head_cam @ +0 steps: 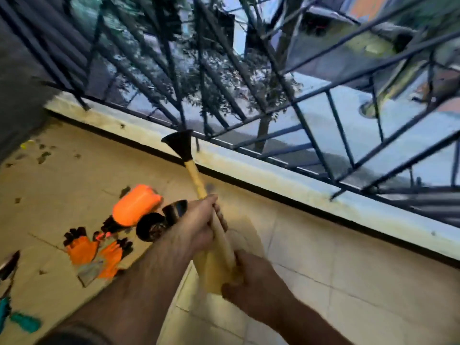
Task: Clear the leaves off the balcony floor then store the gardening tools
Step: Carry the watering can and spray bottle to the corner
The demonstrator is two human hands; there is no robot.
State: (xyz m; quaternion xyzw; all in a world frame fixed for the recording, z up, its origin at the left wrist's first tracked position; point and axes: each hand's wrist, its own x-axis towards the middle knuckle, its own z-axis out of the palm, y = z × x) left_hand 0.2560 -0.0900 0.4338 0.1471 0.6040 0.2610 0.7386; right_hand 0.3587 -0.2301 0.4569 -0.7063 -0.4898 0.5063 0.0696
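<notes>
Rake head near railing curb

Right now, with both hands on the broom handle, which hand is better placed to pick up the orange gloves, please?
Probably the left hand: the orange gloves lie on the floor to its left, while the right hand grips the broom handle farther away.

No legible text, label or number anywhere in view.

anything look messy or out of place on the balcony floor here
Yes. Dead leaves still dot the tiles at far left, and the orange gloves lie strewn on the floor beside an orange bottle-like thing. Both hands grip the tool handle.
</notes>
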